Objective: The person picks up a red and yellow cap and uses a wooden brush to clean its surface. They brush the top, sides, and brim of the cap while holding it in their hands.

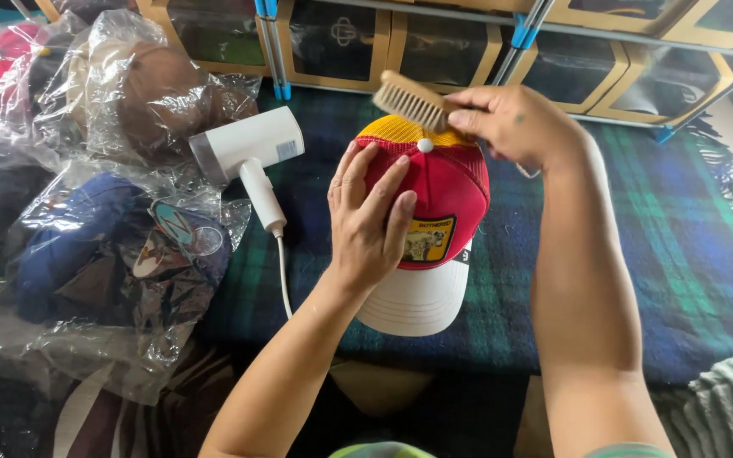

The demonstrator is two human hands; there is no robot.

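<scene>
Left hand (370, 222) lies spread over the front of the red cap (447, 191), fingers flat against the crown and palm steadying it, so it grips nothing so much as presses the cap in place; right hand (515, 123) is closed around a small wooden brush (409, 102), bristles pointing down and meeting the yellow mesh at the very top of the cap, just beside the white button. Cap itself sits in the middle of the view above the dark green and blue plaid blanket (680, 254), white brim towards the person, a yellow patch showing on the front panel under the left thumb side; whether it rests on the blanket or on a knee I cannot tell. As I judge it, the brushing is under way at the back of the crown; the red front panel and the brim are not under the bristles at this moment, and nothing shows whether they have been gone over. A white handheld steamer (252, 153) lies on its side just left of the cap, cord trailing down, untouched; further left, caps bagged in clear plastic (103, 254) are heaped together.
</scene>
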